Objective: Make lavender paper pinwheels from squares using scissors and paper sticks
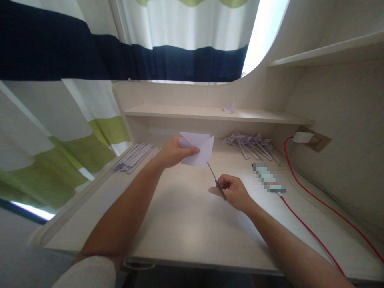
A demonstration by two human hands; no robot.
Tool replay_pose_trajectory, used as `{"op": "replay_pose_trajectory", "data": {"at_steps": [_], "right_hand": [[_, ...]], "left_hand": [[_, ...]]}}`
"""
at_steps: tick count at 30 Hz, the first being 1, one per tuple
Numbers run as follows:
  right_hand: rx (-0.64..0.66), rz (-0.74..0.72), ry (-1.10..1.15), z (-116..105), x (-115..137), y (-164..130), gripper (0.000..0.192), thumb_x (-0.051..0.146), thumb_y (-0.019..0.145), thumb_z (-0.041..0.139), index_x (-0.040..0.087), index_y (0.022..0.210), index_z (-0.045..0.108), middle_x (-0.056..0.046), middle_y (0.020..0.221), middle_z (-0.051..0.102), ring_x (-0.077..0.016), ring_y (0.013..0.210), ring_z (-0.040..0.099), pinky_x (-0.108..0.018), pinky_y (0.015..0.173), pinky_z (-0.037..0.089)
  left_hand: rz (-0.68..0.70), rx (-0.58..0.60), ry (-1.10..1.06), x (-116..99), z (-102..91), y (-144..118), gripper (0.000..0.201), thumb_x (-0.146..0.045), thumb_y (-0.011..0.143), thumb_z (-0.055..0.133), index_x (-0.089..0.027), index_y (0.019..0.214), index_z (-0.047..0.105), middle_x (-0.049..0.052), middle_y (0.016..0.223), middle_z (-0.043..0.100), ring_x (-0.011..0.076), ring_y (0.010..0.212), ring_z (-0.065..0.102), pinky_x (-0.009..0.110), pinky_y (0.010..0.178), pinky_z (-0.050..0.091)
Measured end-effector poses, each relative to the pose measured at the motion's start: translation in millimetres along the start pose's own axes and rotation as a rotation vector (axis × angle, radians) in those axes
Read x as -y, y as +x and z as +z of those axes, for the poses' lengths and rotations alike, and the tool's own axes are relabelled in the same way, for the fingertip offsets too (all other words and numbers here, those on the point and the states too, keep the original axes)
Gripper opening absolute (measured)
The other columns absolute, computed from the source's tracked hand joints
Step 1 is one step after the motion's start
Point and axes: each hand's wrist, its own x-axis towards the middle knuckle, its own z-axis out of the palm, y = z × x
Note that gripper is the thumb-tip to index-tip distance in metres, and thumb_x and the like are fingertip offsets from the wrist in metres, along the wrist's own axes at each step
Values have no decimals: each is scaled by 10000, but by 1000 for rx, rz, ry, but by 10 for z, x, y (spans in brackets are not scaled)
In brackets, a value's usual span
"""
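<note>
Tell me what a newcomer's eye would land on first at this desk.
First, the folded pale paper held up over the desk's middle by the left hand, with the right hand bringing scissors to its lower corner. Next, the red cable snaking along the right side of the desk. Behind, a row of folded paper pieces lies under the shelf, and the striped curtain fills the left.

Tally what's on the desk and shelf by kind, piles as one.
Folded paper sheet, in left hand: 1
Scissors, in right hand: 1
Pile of flat paper strips: 1
Pile of folded paper pieces: 1
Small paper piece on shelf: 1
Red cable: 1
White plug: 1
Blurred flat item: 1
Total: 8
</note>
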Motion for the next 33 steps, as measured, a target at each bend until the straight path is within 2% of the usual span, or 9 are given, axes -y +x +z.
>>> {"op": "replay_pose_trajectory", "data": {"at_steps": [8,11,15,18,20,24,28,31,33], "right_hand": [[-22,-7,-70,-3,9,12,434,444,647,836,192,615,484,61,541,456,-88,500,379,-232,473,276],[45,61,-144,-45,-20,55,412,455,655,820,188,623,509,56,543,478,-89,498,403,-227,470,291],[112,242,-454,-147,-110,120,404,395,562,864,196,722,550,33,562,588,-110,471,497,-223,449,312],[213,296,-612,-210,-160,136,356,357,568,840,200,714,556,25,537,606,-122,430,527,-224,426,314],[315,301,-649,-228,-168,129,252,305,598,797,195,670,581,23,494,592,-131,422,550,-222,420,321],[395,229,-634,-221,-146,102,100,243,632,734,188,617,652,14,435,582,-132,397,541,-227,416,325],[436,148,-560,-185,-123,90,145,314,655,768,189,619,704,-4,450,616,-133,409,537,-239,425,339],[349,81,-453,-141,-109,100,173,336,696,753,175,651,708,-17,516,647,-122,439,545,-232,447,365],[268,75,-305,-110,-85,114,163,321,737,710,159,726,699,-25,575,661,-119,465,562,-226,461,397]], "left_hand": [[-6,19,-8,40,-7,17,339,-381,705,795,-118,917,764,94,914,772,202,778,718,267,655,566],[-19,-6,-35,63,-45,58,373,-375,680,806,-112,941,758,105,946,770,214,807,720,284,684,572],[-83,-101,26,141,-71,109,351,-331,666,797,-110,935,758,109,945,767,206,809,717,277,698,566],[-177,-134,64,306,14,51,339,-326,657,790,-110,915,753,113,931,764,206,785,713,273,669,557],[-237,-97,43,453,122,-59,337,-330,660,783,-112,913,748,115,919,763,207,765,711,270,638,548],[-332,-13,105,691,355,-350,289,-330,671,773,-93,833,741,122,822,750,204,685,685,241,532,480],[-359,12,102,753,492,-516,283,-320,660,776,-81,803,727,115,786,737,179,629,647,228,493,432],[-350,9,84,741,539,-551,268,-308,669,763,-83,809,722,99,779,732,165,621,632,224,497,428],[-353,12,96,733,561,-570,258,-304,675,753,-85,806,721,92,777,729,162,624,627,223,500,427]]}}
